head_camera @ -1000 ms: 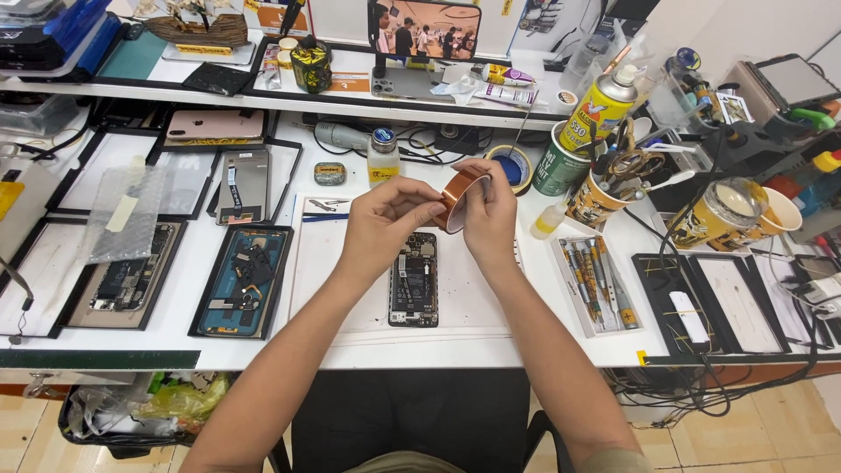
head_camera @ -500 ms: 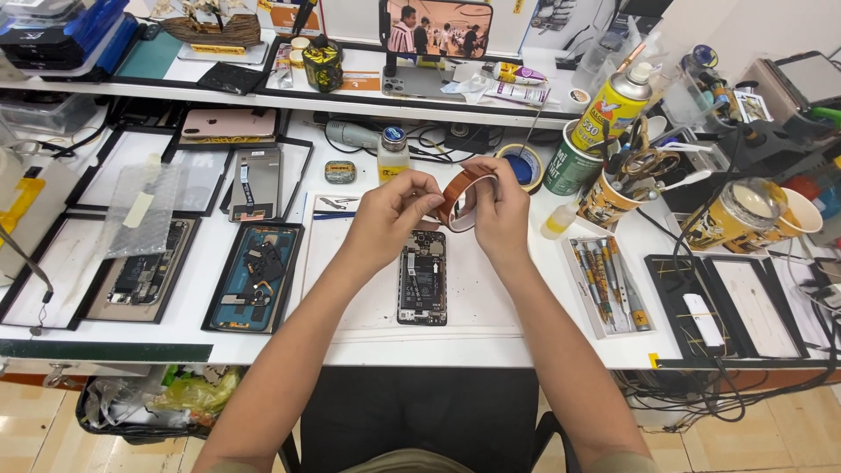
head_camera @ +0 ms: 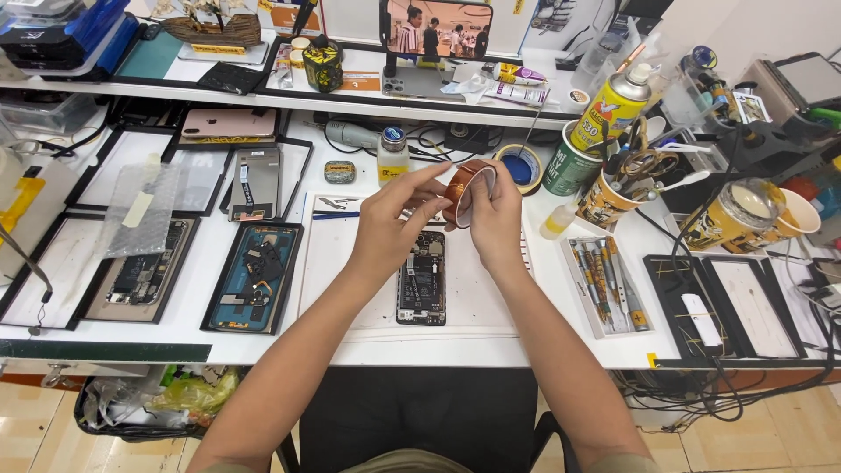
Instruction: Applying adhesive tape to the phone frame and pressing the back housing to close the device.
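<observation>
Your right hand (head_camera: pixel 498 215) holds the amber-brown roll of translucent tape (head_camera: pixel 464 190) upright on its edge, fingers wrapped round its far side and thumb on the near rim, so the roll sits at the fingertips rather than deep in the palm. Your left hand (head_camera: pixel 392 229) meets it from the other side, fingertips (head_camera: pixel 435 175) pinched on the roll's outer face; whether they have a loose tape end you cannot tell. The roll hangs in the air just above the opened black phone with its bare circuit board (head_camera: pixel 421 278), which lies flat on the white work mat (head_camera: pixel 342 263) directly below your hands. Beyond the phone, just past the roll, stand a small clear bottle with a blue cap (head_camera: pixel 392 154) and a blue-cored ring of tape (head_camera: pixel 521 165).
</observation>
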